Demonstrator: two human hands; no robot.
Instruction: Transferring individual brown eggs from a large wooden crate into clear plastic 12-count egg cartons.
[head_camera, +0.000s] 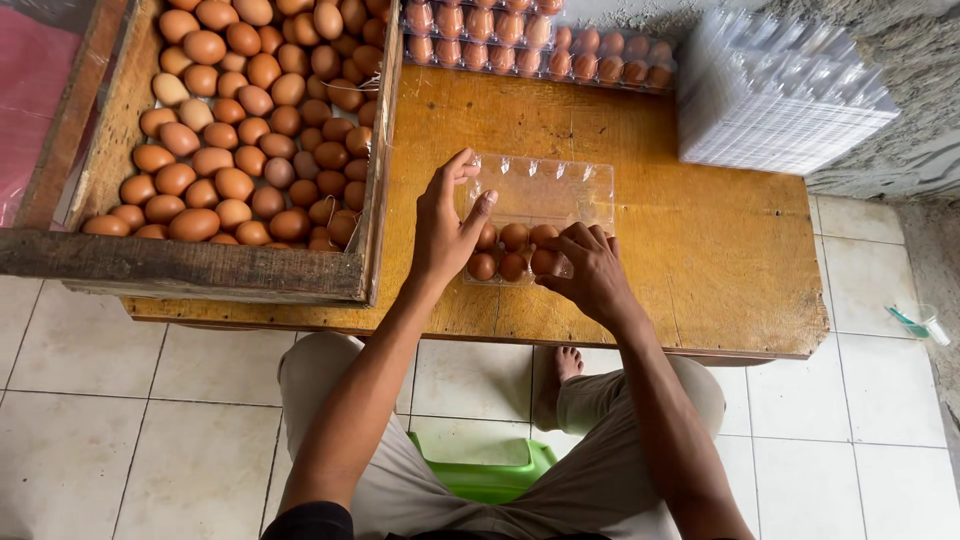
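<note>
Both hands (447, 225) (588, 268) touch a clear egg carton (545, 190) beside stacked clear trays (775, 100).

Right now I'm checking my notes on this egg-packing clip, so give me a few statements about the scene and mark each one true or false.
1. The clear plastic carton on the wooden table lies open. True.
2. The carton is completely full of eggs. False: eggs sit only in its near half; the far half, the lid, holds none.
3. The left hand rests at the carton's left edge. True.
4. The right hand reaches into the wooden crate. False: its fingers are at the eggs in the carton.
5. The stack of empty trays stands at the table's far right. True.
6. The crate holds white eggs. False: the loose eggs are brown.
</note>
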